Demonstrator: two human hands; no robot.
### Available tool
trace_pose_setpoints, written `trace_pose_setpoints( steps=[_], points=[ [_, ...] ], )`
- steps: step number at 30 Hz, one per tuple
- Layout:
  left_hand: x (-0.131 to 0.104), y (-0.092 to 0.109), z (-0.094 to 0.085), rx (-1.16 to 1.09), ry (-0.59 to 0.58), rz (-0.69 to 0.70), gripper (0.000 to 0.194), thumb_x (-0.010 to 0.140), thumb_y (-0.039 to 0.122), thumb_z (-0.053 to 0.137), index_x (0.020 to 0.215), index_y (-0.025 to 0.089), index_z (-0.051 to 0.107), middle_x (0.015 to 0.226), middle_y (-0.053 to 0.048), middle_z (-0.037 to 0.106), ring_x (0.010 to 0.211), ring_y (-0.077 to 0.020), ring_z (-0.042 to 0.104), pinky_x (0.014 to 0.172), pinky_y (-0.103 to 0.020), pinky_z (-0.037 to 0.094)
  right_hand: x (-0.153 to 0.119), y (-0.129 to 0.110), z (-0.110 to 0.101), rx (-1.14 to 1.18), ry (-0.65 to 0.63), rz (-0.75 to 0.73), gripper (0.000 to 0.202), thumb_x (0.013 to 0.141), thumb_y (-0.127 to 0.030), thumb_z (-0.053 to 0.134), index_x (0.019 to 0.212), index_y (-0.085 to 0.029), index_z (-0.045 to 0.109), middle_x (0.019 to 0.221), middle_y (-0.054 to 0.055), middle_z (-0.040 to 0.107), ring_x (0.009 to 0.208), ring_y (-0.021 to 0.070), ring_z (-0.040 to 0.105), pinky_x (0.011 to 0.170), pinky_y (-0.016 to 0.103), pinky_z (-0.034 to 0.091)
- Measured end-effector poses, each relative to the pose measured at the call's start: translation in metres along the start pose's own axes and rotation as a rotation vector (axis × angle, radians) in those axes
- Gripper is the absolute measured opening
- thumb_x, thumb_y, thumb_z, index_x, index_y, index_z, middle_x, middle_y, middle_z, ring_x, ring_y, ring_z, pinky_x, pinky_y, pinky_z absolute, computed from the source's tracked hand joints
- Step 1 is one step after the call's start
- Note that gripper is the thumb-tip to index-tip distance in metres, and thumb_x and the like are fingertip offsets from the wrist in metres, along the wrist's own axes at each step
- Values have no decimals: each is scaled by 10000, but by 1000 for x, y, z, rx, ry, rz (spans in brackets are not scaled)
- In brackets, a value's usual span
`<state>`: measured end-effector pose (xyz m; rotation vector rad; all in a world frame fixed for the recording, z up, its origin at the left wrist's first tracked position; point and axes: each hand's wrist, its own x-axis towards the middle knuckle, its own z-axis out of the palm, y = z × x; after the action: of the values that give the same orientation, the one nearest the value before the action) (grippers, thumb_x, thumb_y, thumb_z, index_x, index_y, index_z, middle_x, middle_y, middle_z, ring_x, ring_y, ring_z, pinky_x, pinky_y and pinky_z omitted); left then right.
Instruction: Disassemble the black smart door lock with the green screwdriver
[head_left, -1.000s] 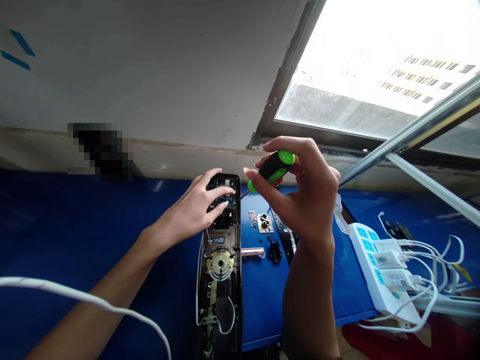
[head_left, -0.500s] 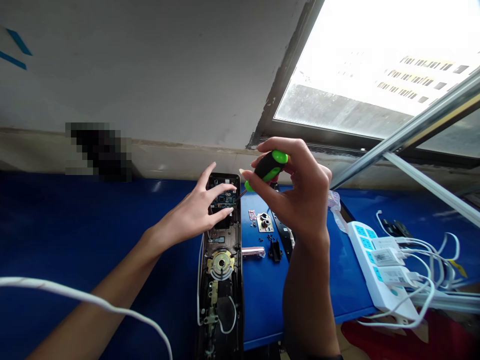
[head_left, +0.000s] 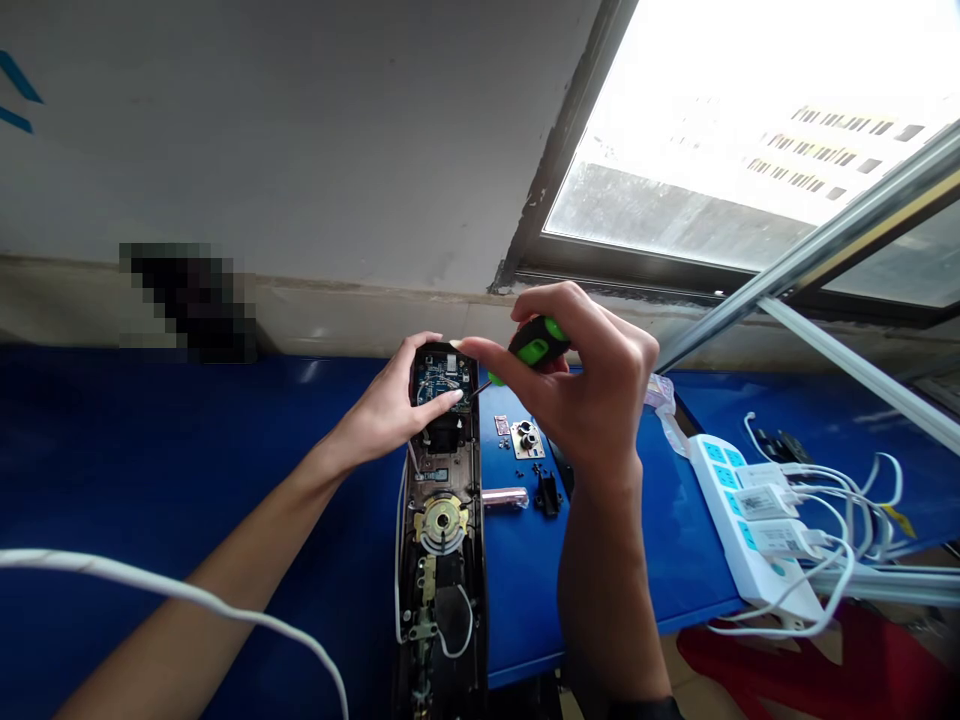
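A long black door lock housing, open side up, shows a blue circuit board at its far end and a round brass-coloured mount midway. My left hand grips the far end of the housing, fingers over the left edge and thumb lying on the board. In my right hand is a screwdriver with a green and black handle, its fingers wrapped around it. The thin shaft slants down left to the board's right edge; whether the tip sits on a screw I cannot tell.
Right of the housing lie a square metal plate with a cylinder, a black bracket, small screws and a pinkish wrapped bar. A white power strip with plugged adapters stands farther right. A white cable crosses my left forearm.
My left hand's spread fingers have moved from above the board to the housing's far edge, thumb on the board. My right hand, with the screwdriver, has shifted slightly left and tilted the handle lower.
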<state>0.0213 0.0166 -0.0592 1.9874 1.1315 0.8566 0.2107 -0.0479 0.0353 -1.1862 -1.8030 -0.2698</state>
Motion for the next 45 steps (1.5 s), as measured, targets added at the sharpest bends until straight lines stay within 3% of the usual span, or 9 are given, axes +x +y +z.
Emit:
trace_pose_setpoints(
  steps=[8, 18, 25, 28, 33, 36, 38, 42, 45],
  points=[
    [0, -4, 1, 18, 5, 54, 568, 970, 377, 589, 1473, 246, 361, 1519, -113, 535, 1385, -269, 547, 1162, -435, 459, 0, -6, -7, 156, -131, 62, 78, 993, -301, 658, 1067, -276, 651, 861, -36, 686, 666, 103, 568, 657, 293, 551],
    [1, -4, -2, -17, -41, 25, 687, 875, 328, 700, 1483, 266, 386, 1452, -91, 571, 1258, -284, 610, 1118, -451, 481, -1, 2, -14, 269, -159, 13, 182, 974, -229, 677, 1155, -249, 670, 923, -18, 706, 709, 105, 610, 649, 293, 523],
    [2, -3, -1, -82, -66, 43, 677, 857, 290, 705, 1464, 258, 407, 1417, -78, 578, 1257, -270, 605, 1107, -430, 487, 0, -3, -22, 392, -274, -9, 256, 995, -167, 555, 1228, -235, 636, 969, 10, 679, 756, 118, 604, 713, 314, 544],
    [1, -2, -2, -127, -88, 34, 679, 860, 292, 701, 1466, 252, 398, 1382, -84, 599, 1216, -267, 627, 1101, -449, 493, 0, -4, -23, 349, -251, -23, 223, 967, -142, 551, 1151, -222, 649, 980, 19, 690, 793, 130, 613, 719, 319, 543],
    [-1, -1, -4, -96, -85, 40, 675, 859, 281, 711, 1459, 248, 404, 1433, -95, 570, 1273, -277, 600, 1118, -452, 483, -3, 1, -20, 139, -92, -11, 153, 864, -161, 760, 966, -206, 655, 831, -28, 656, 620, 83, 483, 568, 294, 436],
    [-1, -2, -4, -131, -115, 33, 681, 873, 292, 706, 1475, 264, 387, 1417, -94, 596, 1271, -281, 615, 1119, -470, 487, -3, 3, -21, 138, -94, -34, 131, 872, -118, 732, 892, -213, 644, 782, -40, 628, 624, 82, 495, 574, 279, 449],
    [-1, -3, -4, -135, -125, 22, 674, 879, 310, 707, 1472, 267, 388, 1410, -100, 607, 1261, -288, 626, 1112, -482, 493, -3, 1, -26, 165, -140, -50, 154, 889, -89, 672, 970, -218, 652, 827, -34, 648, 633, 84, 519, 594, 277, 480],
    [-1, -2, -8, -97, -135, 20, 672, 880, 329, 712, 1468, 266, 391, 1406, -100, 609, 1256, -289, 629, 1111, -484, 490, -3, -4, -33, 197, -222, -44, 406, 846, -35, 625, 1201, -233, 613, 1003, 4, 692, 787, 127, 641, 734, 312, 563],
    [-2, 1, -12, -19, -128, 49, 664, 887, 331, 709, 1471, 276, 398, 1467, -89, 565, 1324, -290, 576, 1125, -461, 471, -4, -2, -31, 141, -193, -27, 351, 877, -103, 701, 1187, -251, 629, 960, -1, 697, 742, 128, 633, 704, 320, 563]
  ],
)
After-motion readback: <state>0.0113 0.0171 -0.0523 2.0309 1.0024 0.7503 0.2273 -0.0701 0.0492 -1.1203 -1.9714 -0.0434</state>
